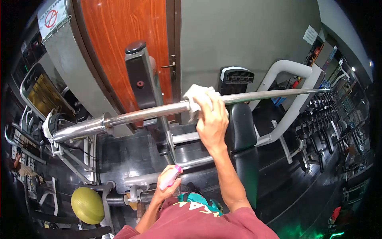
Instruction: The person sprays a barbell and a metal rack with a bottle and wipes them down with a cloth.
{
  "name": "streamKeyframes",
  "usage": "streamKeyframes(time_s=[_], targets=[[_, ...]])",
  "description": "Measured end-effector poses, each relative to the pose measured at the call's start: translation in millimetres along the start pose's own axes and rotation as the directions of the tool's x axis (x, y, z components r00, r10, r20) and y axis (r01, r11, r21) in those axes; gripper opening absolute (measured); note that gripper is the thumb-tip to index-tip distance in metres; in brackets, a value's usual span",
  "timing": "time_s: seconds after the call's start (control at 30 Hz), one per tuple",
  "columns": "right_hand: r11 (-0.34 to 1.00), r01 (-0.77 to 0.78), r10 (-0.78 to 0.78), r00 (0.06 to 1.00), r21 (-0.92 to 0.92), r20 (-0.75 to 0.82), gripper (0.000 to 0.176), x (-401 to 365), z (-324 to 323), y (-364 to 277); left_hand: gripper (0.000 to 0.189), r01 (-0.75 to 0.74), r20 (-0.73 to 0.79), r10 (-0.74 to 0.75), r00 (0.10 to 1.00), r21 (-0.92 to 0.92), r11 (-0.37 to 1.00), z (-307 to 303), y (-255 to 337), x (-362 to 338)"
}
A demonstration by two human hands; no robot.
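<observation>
A long metal barbell bar (147,115) runs across the view, its thick sleeve at the left. Near the middle of the bar, my right hand (213,119) presses a white cloth (195,95) around it, fingers wrapped over the top. Lower down, close to my body, my left hand (164,184) is closed around a pink and white bottle (170,177), whose pink top points up and right. Below my right hand and to its right is a black padded bench (244,159).
An orange wooden door (127,24) stands behind the bar, beside a grey wall (246,32). A black-topped upright post (139,75) rises behind the bar. At lower left lies a yellow-green ball (87,205). Dumbbell racks (318,115) line the right; exercise machines fill the left.
</observation>
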State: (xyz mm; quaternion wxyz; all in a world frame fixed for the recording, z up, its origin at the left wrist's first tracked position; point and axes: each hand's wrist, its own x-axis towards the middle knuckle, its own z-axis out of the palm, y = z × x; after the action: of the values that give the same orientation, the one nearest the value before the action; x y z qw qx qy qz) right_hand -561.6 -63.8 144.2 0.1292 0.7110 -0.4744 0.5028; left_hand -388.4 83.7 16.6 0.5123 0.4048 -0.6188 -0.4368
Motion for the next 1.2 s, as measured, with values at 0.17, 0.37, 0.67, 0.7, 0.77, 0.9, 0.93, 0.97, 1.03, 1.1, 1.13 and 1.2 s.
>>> streamKeyframes(time_s=[0.17, 0.37, 0.67, 0.7, 0.77, 0.9, 0.93, 0.97, 1.03, 1.1, 1.13, 1.2], targets=[[0.806, -0.052, -0.011, 0.995, 0.589, 0.104, 0.049, 0.4, -22.1, 16.8, 0.023, -0.011, -0.013, 0.01, 1.0, -0.029, 1.0, 21.2, 0.2, 19.1], [0.994, 0.033, -0.025, 0.997, 0.108, -0.069, 0.036, 27.1, -51.4, 49.6, 0.025, -0.06, -0.075, 0.062, 0.995, 0.022, 0.998, 45.8, -3.2, 37.5], [0.921, 0.052, -0.135, 0.972, 0.386, 0.192, 0.049, 12.2, -17.4, 1.3, 0.026, -0.004, -0.184, 0.038, 0.982, 0.183, 0.983, 59.8, -3.8, 53.4], [0.875, -0.02, -0.111, 0.964, 0.484, 0.24, 0.055, 14.7, -22.7, 5.0, 0.025, -0.027, -0.18, 0.068, 0.981, 0.22, 0.975, 59.2, -2.3, 53.1], [0.716, -0.145, -0.027, 0.972, 0.683, 0.235, 0.055, 17.3, -34.1, 25.3, 0.024, -0.083, -0.17, 0.137, 0.976, 0.294, 0.952, 58.5, 0.5, 54.4], [0.919, 0.002, 0.045, 0.993, 0.394, -0.111, 0.032, 28.6, -61.3, 62.3, 0.022, -0.039, -0.234, 0.077, 0.969, 0.163, 0.986, 61.2, 6.6, 58.6], [0.964, -0.046, 0.067, 0.995, 0.263, -0.069, 0.034, 31.0, -64.7, 66.0, 0.023, -0.047, -0.22, 0.086, 0.972, 0.177, 0.983, 59.6, 6.4, 58.3], [0.988, -0.088, 0.093, 0.995, 0.124, -0.03, 0.036, 32.9, -66.3, 69.0, 0.023, -0.045, -0.219, 0.084, 0.972, 0.178, 0.983, 59.3, 7.2, 58.1], [0.997, -0.015, 0.006, 0.992, 0.069, 0.129, 0.042, 29.2, -49.1, 73.3, 0.022, -0.009, -0.239, 0.044, 0.97, 0.147, 0.989, 60.0, 9.0, 57.5], [0.998, -0.014, 0.01, 0.997, 0.059, 0.076, 0.043, 24.5, -38.2, 56.5, 0.021, -0.015, -0.221, 0.051, 0.974, 0.162, 0.987, 60.7, 11.6, 59.0], [0.993, -0.002, -0.012, 0.994, 0.122, 0.112, 0.043, 24.8, -35.0, 50.3, 0.02, -0.019, -0.211, 0.058, 0.976, 0.182, 0.983, 61.3, 12.4, 59.9], [0.957, 0.084, -0.119, 0.987, 0.279, 0.109, 0.045, 21.2, -18.2, 27.9, 0.019, -0.003, -0.231, 0.044, 0.972, 0.176, 0.984, 63.8, 11.3, 57.8]])
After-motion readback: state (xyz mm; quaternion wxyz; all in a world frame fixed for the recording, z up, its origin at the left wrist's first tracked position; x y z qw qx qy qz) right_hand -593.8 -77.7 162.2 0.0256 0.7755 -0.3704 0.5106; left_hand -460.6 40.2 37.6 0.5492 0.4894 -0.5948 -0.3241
